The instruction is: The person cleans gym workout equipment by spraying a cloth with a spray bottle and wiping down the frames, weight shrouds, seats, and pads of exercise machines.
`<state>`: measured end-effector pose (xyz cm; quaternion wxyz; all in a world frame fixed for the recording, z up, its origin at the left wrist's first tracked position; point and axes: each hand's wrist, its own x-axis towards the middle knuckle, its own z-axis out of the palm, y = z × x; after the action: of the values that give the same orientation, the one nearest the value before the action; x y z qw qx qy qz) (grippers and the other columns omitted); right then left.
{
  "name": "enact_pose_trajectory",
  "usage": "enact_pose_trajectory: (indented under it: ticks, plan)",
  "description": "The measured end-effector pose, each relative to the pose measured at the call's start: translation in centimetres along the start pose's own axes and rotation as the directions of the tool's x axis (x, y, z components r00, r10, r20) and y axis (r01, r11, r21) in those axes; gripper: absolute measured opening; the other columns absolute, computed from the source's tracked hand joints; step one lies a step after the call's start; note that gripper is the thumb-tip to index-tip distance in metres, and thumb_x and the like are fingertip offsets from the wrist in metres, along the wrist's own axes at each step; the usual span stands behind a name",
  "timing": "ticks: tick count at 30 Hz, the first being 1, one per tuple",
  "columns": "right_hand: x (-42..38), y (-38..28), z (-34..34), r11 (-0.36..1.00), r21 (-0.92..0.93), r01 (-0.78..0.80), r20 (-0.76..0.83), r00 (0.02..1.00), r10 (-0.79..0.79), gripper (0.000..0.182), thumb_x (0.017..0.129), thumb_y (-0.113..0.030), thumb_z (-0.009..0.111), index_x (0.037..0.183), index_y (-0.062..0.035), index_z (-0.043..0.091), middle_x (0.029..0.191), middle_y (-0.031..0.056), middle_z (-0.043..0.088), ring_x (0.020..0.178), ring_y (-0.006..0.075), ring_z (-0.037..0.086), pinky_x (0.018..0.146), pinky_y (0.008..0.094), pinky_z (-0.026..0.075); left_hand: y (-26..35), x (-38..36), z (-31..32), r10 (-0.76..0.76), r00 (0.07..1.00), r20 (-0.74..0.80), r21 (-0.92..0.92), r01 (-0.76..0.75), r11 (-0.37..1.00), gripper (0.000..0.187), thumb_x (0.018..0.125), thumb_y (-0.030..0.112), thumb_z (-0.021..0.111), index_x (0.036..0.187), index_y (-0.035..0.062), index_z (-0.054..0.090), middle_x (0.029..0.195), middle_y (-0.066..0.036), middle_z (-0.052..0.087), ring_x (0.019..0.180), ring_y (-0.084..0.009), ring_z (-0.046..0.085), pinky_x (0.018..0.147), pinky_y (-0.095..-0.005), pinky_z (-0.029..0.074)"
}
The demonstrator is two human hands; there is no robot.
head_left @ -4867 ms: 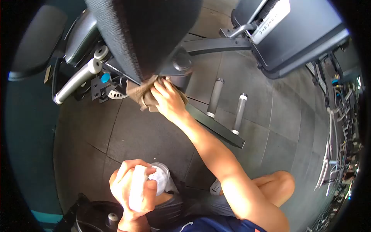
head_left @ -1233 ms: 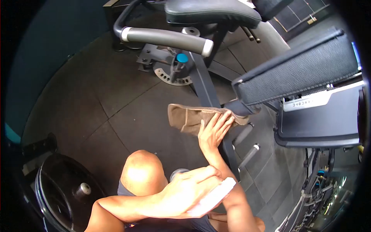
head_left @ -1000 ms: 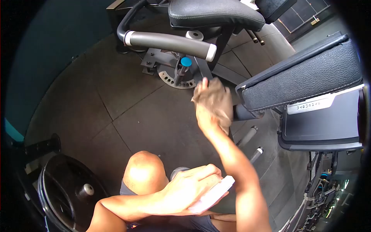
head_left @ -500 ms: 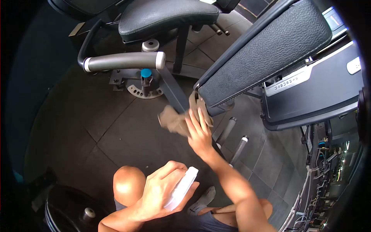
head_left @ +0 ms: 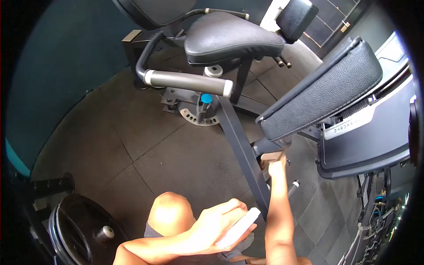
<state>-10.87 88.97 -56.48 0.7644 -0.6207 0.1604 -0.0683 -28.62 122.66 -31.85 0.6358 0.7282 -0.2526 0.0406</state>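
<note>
My left hand (head_left: 221,224) is closed around a white spray bottle (head_left: 238,229), held above my bent knee; most of the bottle is hidden by my fingers and the angle. Further out, my right hand (head_left: 278,167) grips a brown cloth (head_left: 272,156). The cloth is against the metal post under the slanted black pad (head_left: 327,95), and part of it is out of sight behind the frame. A dark grey beam (head_left: 240,148) of the machine runs just left of that hand.
A black padded seat (head_left: 234,37) stands at the back. Before it is a grey-gripped handle (head_left: 190,82) and a blue knob (head_left: 206,98). Weight plates (head_left: 81,229) are at lower left. A dark machine cover (head_left: 366,137) stands to the right, over a tiled rubber floor (head_left: 185,159).
My right hand has gone from the pad's lower end, where the cloth hung loose, down and right to the post beneath it. The view has shifted; the left hand still holds the bottle.
</note>
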Motion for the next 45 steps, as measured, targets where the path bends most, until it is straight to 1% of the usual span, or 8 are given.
enact_pose_trajectory:
  ticks: [5,9,15,18,21,30,35,45]
  plan:
    - [-11.2,-1.0,7.4,0.511,-0.777,0.368,-0.035,0.785,-0.619,0.043,0.104,-0.029,0.046,0.105,0.0117,0.06,0.098,0.0273,0.066,0.088,0.0375,0.063,0.078,0.0457,0.048,-0.7,-0.4,0.4,0.15,0.987,-0.058,0.066,-0.146,0.987,0.03,0.077,0.007,0.079,0.103,-0.0019,0.065,0.093,-0.011,0.065,0.081,-0.0244,0.065,0.063,-0.03,0.056]
    - [-17.0,-2.9,11.8,0.831,-0.506,0.23,-0.369,0.814,-0.449,0.039,0.105,-0.024,0.047,0.117,0.0121,0.057,0.106,0.0276,0.062,0.097,0.0341,0.063,0.078,0.0404,0.051,-0.7,-0.8,0.5,0.247,0.966,-0.072,0.193,-0.23,0.954,0.037,0.078,0.007,0.077,0.111,-0.0045,0.063,0.09,-0.015,0.062,0.079,-0.0262,0.064,0.062,-0.0314,0.056]
    - [-16.7,0.5,18.9,-0.448,-0.881,0.156,0.469,0.146,-0.871,0.046,0.092,0.003,0.062,0.134,0.0138,0.045,0.119,0.0309,0.056,0.103,0.0433,0.062,0.083,0.0424,0.056,0.1,-1.5,-2.2,0.123,0.958,-0.26,0.096,-0.102,0.99,0.034,0.078,0.002,0.074,0.108,-0.0083,0.064,0.092,-0.016,0.064,0.082,-0.0302,0.065,0.066,-0.0338,0.056]
    - [-15.7,1.9,25.3,0.597,-0.278,0.753,0.208,0.653,-0.728,0.033,0.096,-0.001,0.056,0.124,0.0152,0.05,0.122,0.029,0.057,0.105,0.0447,0.061,0.091,0.045,0.051,-0.5,-2.0,-4.0,0.145,0.925,-0.352,0.164,-0.091,0.982,0.029,0.08,0.001,0.073,0.107,-0.007,0.065,0.093,-0.015,0.065,0.084,-0.0308,0.066,0.068,-0.0336,0.057]
    - [-11.4,1.0,34.0,0.408,-0.083,0.909,0.59,0.375,-0.715,0.031,0.097,-0.009,0.055,0.121,0.01,0.052,0.122,0.0329,0.054,0.107,0.0502,0.057,0.1,0.0529,0.042,-0.9,-2.0,-5.5,0.036,0.874,-0.485,0.013,-0.035,0.999,0.026,0.081,0.001,0.073,0.105,-0.0045,0.066,0.095,-0.015,0.065,0.084,-0.0302,0.066,0.068,-0.0328,0.057]
    - [2.9,8.1,46.3,0.075,-0.508,0.858,0.829,0.51,-0.228,0.034,0.091,-0.018,0.061,0.118,0.0037,0.063,0.132,0.0251,0.055,0.128,0.0465,0.043,0.11,0.0505,0.034,-3.0,-1.1,-8.2,-0.011,0.824,-0.567,0.075,0.065,0.995,0.029,0.08,0.007,0.074,0.106,-0.0032,0.066,0.095,-0.016,0.065,0.086,-0.0282,0.067,0.064,-0.0301,0.057]
    - [-4.7,0.9,38.8,0.929,-0.317,0.19,0.59,0.807,0.036,0.04,0.099,-0.029,0.056,0.118,0.0061,0.061,0.114,0.0247,0.065,0.108,0.0351,0.063,0.094,0.0401,0.047,-5.1,0.1,-8.0,0.079,0.838,-0.539,0.115,-0.019,0.993,0.032,0.078,0.008,0.076,0.106,-0.0046,0.066,0.096,-0.018,0.064,0.085,-0.0289,0.067,0.063,-0.0334,0.057]
    - [-18.9,-19.4,16.8,0.66,-0.699,0.276,0.675,0.56,0.48,0.024,0.094,-0.02,0.064,0.095,0.0037,0.064,0.085,0.0194,0.067,0.076,0.0288,0.068,0.069,0.0389,0.052,-4.0,-0.5,-6.2,0.281,0.952,-0.122,0.208,-0.252,0.945,0.036,0.077,0.009,0.079,0.108,-0.005,0.067,0.107,-0.017,0.064,0.093,-0.0309,0.066,0.075,-0.0389,0.058]
